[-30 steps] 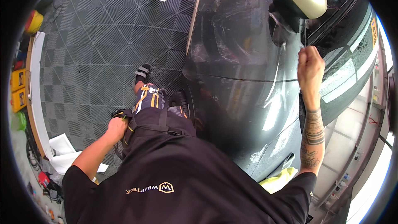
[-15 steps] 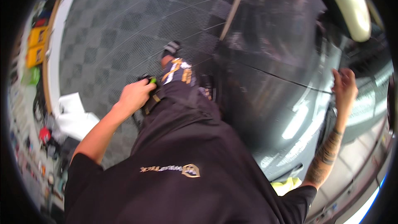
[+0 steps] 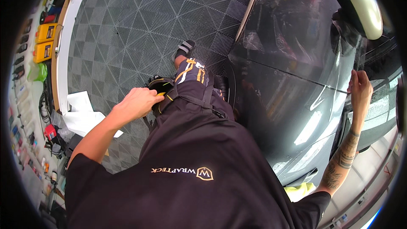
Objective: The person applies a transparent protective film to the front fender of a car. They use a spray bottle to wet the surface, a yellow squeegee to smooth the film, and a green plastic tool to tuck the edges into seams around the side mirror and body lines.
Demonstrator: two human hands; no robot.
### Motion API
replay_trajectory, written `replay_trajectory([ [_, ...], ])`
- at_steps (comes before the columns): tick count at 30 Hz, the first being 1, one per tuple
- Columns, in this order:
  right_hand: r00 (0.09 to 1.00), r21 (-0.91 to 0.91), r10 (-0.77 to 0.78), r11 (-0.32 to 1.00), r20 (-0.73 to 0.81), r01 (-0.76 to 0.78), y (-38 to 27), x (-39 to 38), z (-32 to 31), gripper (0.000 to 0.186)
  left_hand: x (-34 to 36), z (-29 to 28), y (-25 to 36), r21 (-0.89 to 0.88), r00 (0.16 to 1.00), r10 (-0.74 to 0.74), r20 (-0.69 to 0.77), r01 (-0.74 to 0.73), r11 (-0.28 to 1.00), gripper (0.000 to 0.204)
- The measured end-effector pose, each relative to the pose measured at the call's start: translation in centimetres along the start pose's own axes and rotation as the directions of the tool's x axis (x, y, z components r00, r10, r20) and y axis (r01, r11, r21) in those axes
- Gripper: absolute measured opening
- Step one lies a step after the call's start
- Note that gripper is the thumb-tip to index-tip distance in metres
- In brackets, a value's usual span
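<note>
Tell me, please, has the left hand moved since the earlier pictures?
Yes. The left hand has risen from beside the thigh to the black-and-yellow tool pouch on the hip, and its fingers now reach into it.

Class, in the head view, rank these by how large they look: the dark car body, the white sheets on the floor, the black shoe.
1. dark car body
2. white sheets
3. black shoe, though it lies farther from the camera, so its true size is unsure.
</note>
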State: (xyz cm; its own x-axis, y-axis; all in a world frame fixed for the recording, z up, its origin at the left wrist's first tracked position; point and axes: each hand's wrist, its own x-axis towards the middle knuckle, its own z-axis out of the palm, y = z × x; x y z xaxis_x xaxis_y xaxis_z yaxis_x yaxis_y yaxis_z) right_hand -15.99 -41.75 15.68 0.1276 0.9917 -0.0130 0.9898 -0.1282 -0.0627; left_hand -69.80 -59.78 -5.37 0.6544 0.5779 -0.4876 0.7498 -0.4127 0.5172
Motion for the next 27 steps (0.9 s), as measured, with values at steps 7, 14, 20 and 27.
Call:
replay_trajectory([
  [7,0.997,0.054,0.016,0.998,-0.069,-0.012,-0.6,-0.7,0.4,0.023,-4.1,-8.7,1.8,-0.448,0.898,-0.16,-0.411,-0.046,0.893,0.048],
  [14,0.992,0.135,0.029,0.991,-0.123,-0.013,1.2,-1.1,1.8,0.024,1.4,-17.6,12.9,-0.805,0.799,-0.311,-0.514,-0.575,-0.146,0.064],
  [20,0.969,0.302,0.245,0.925,-0.012,-0.23,-1.4,-2.4,-1.1,0.03,3.9,-20.3,17.9,-0.733,0.931,0.113,-0.347,-0.195,-0.651,0.034],
  [27,0.946,0.328,0.306,0.888,0.106,-0.323,-1.1,-2.9,-0.4,0.044,5.2,-22.5,16.5,-0.884,0.877,0.48,0.009,0.232,-0.406,0.03],
])
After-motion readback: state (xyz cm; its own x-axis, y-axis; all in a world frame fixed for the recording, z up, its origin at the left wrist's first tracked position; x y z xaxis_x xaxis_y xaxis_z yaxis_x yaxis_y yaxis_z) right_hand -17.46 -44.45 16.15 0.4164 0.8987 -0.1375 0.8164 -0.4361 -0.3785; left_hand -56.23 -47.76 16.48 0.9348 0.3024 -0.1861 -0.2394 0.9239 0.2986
